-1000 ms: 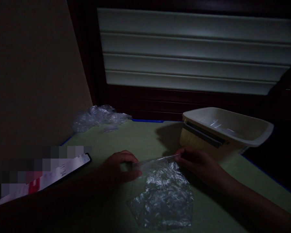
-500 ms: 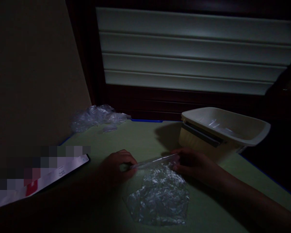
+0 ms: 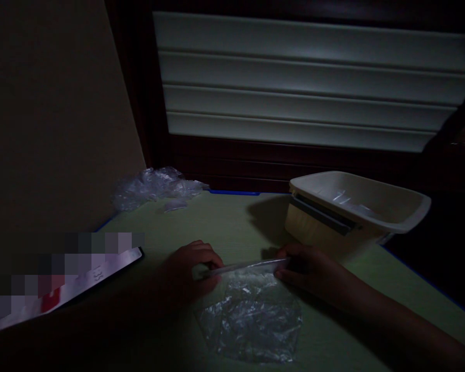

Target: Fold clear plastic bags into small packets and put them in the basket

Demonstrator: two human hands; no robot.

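A clear plastic bag (image 3: 251, 330) lies crinkled on the pale green tabletop (image 3: 232, 222), its upper edge lifted and stretched between my hands. My left hand (image 3: 196, 266) pinches the left end of that edge between thumb and fingers. At the other end, my right hand (image 3: 304, 266) grips the edge the same way. The raised strip looks folded over and slopes slightly up to the right. Dim light hides the fine detail of the fingers.
A cream plastic bin (image 3: 356, 206) with clear plastic inside stands at the back right. Crumpled clear bags (image 3: 158, 188) are heaped at the back left. A lit phone (image 3: 89, 279), partly blurred out, rests at left. A slatted panel (image 3: 306, 88) rises behind the table.
My right hand has moved slightly down, bringing the held edge closer to level. The upper part of the bag now lies flatter. The bin, heap and phone stay in place.
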